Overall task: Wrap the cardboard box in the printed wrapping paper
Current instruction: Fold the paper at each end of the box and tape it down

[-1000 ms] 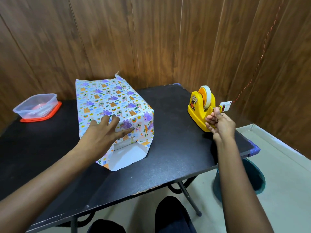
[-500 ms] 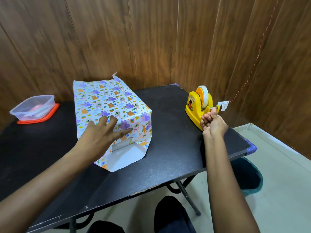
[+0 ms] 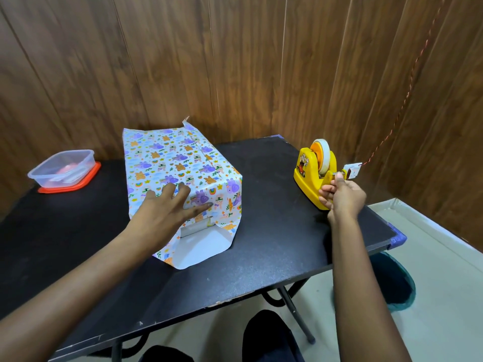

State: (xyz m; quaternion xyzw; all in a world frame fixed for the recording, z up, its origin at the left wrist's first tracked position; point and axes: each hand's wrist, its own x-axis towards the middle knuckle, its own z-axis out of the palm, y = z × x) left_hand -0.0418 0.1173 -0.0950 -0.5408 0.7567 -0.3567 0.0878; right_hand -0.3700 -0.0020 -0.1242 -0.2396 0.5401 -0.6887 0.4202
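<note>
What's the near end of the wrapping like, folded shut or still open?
Still open. The bottom flap lies spread on the table, white side up, and the left hand presses the upper fold down.

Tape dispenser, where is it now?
Head view: the tape dispenser stands at the table's right edge, right of the wrapped box, the right hand at its cutter.

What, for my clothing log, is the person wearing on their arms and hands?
Nothing is visibly worn. The left hand and right hand have no gloves, and no rings show. The left forearm and right forearm are bare to the frame edge: no sleeves, watch or bracelet.
</note>
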